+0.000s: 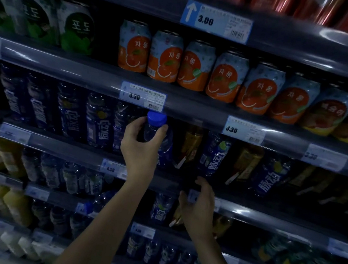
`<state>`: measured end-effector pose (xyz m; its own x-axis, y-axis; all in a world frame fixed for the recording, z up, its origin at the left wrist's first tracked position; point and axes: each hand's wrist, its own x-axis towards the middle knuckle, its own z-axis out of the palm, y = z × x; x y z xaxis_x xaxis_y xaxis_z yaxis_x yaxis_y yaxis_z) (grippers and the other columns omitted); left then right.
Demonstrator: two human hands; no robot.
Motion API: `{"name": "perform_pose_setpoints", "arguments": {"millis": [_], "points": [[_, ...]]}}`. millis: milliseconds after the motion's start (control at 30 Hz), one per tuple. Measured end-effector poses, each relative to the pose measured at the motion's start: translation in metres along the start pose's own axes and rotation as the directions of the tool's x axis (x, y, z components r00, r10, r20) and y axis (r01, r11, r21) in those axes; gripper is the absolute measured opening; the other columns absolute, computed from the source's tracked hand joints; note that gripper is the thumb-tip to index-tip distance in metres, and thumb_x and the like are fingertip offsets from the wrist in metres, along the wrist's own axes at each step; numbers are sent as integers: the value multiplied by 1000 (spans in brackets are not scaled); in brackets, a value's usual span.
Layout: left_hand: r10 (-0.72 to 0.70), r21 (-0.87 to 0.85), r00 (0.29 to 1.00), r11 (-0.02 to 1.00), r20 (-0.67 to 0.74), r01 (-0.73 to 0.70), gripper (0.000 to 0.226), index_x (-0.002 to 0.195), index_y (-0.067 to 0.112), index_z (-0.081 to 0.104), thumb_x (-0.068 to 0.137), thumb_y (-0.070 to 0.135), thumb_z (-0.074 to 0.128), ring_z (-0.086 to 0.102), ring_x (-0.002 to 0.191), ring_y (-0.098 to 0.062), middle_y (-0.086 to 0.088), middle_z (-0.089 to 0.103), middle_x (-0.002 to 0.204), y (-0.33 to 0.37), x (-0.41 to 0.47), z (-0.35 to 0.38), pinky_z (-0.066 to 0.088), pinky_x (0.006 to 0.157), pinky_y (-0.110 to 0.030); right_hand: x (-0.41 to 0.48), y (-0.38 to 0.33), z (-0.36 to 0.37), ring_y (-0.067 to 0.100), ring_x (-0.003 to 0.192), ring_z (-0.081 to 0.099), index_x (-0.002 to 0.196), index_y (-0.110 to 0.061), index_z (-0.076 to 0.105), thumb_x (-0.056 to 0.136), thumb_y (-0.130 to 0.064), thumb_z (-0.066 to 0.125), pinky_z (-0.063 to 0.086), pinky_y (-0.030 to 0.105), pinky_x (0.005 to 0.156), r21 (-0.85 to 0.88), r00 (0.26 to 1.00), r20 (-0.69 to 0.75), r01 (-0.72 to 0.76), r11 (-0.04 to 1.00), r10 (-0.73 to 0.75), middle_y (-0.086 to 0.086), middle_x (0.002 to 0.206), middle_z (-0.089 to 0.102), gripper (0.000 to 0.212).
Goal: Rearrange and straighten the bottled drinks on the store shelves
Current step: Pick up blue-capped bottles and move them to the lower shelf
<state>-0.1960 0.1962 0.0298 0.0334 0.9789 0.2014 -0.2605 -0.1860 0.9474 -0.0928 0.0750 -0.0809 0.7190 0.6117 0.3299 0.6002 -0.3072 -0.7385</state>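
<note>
My left hand [141,147] grips the neck of a blue-capped bottle with a blue label [156,133], held upright at the front of the middle shelf [70,146]. Left of it stands a row of the same blue bottles [93,119]. To its right, amber bottles [189,145] alternate with more blue bottles [214,156]. My right hand [200,206] hovers open, fingers spread, just below that shelf's front rail, under the blue bottle on the right; it holds nothing.
Orange-and-blue cans [164,56] and green cans [75,27] fill the shelf above, with price tags [142,96] on the rails. Lower shelves hold yellow juice bottles [17,207], clear bottles [70,177] and small dark bottles [151,251]. Red cans [313,5] line the top shelf.
</note>
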Motion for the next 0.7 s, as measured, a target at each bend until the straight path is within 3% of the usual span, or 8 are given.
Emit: {"name": "perform_pose_setpoints", "arguments": {"millis": [133,300,467,700], "points": [[-20,-19,1000,1000,5,20,50,122,24,58,77,37,77,56,114,-12,10,57,123,-6,-3,5,51,95,-32,0,3,0,14,123,44,138,-15,43,86,-26,69,36,23,98,-12,1000,-4,7,1000,-7,-1,131,51,60],[-15,56,996,998,86,10,59,129,25,51,77,42,74,49,108,-2,26,49,112,-18,-3,16,44,93,-26,0,4,-1,19,123,46,137,-17,44,86,-26,68,41,35,103,-33,999,-14,30,999,-30,0,131,51,58],[-38,157,990,987,139,15,73,138,29,44,74,44,77,44,123,-3,15,49,135,-45,-2,16,44,104,-35,-2,8,-2,16,126,44,139,-19,42,86,-27,67,38,30,102,-43,999,0,44,998,-44,-1,133,50,59],[-87,324,989,945,118,45,63,136,26,46,81,40,72,47,124,-10,7,50,137,-75,0,2,46,102,-37,0,12,-1,17,122,47,135,-19,46,86,-24,67,34,28,101,-49,998,-18,63,997,-64,-2,128,54,54]]}}
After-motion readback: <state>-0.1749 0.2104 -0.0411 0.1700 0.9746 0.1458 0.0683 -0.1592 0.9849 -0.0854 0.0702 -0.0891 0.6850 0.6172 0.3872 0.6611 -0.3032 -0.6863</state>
